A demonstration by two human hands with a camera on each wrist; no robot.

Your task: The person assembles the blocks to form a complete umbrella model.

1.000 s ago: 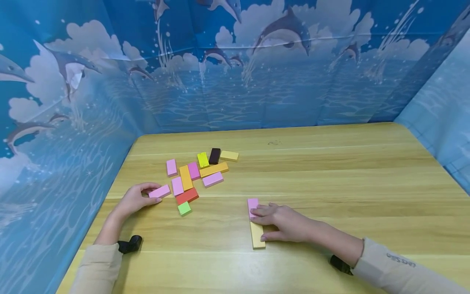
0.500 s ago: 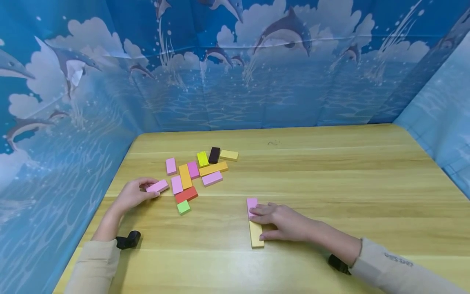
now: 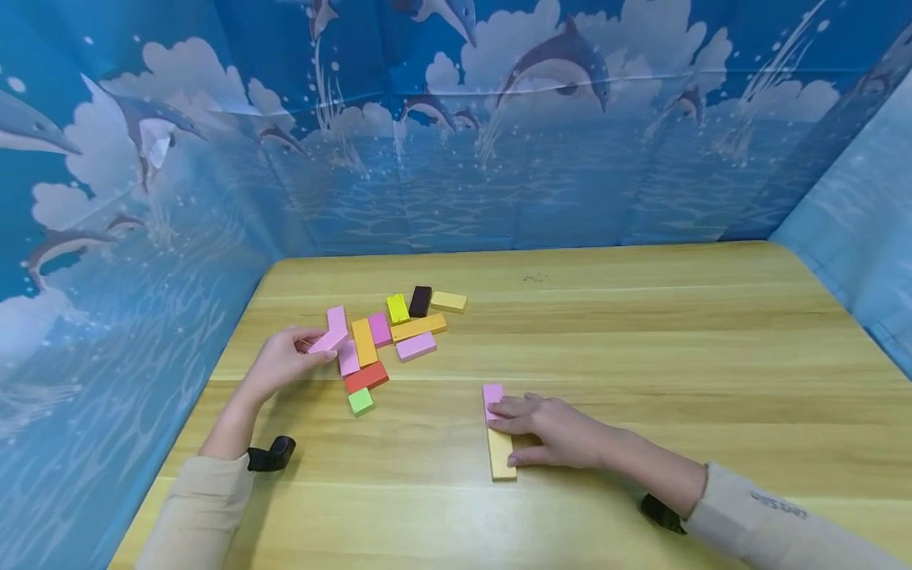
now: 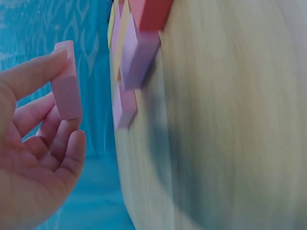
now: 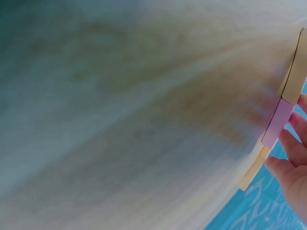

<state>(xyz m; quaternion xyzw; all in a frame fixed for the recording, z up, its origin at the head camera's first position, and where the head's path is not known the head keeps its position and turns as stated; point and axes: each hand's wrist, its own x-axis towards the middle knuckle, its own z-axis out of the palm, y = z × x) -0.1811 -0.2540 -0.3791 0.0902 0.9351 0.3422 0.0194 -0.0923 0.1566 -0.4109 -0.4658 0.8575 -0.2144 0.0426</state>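
My left hand [image 3: 281, 366] pinches a pink block [image 3: 328, 341] between thumb and fingers. The left wrist view shows that block [image 4: 67, 93] held up off the tabletop. From the head view it overlaps a loose pink block [image 3: 337, 318] and adjoins another pink block [image 3: 348, 360]. My right hand [image 3: 559, 431] rests on a row of two blocks, a pink one [image 3: 492, 394] at the far end and a pale yellow one [image 3: 501, 455] nearer me. Its fingers lie over the pink block and its thumb touches the yellow one's side. Part of the pink block is hidden under the fingers.
Beside the left hand lie loose blocks: red [image 3: 366, 377], green [image 3: 361, 401], orange [image 3: 365, 343], bright yellow [image 3: 397, 309], dark brown [image 3: 420, 302], pale yellow [image 3: 449, 302] and several pinks. A blue dolphin-print cloth [image 3: 456, 190] hangs behind the wooden table [image 3: 677, 332].
Holding the pink block, my left hand first drew slightly back, then moved away from me and to the right, up to the loose blocks. My right hand stays on its row.
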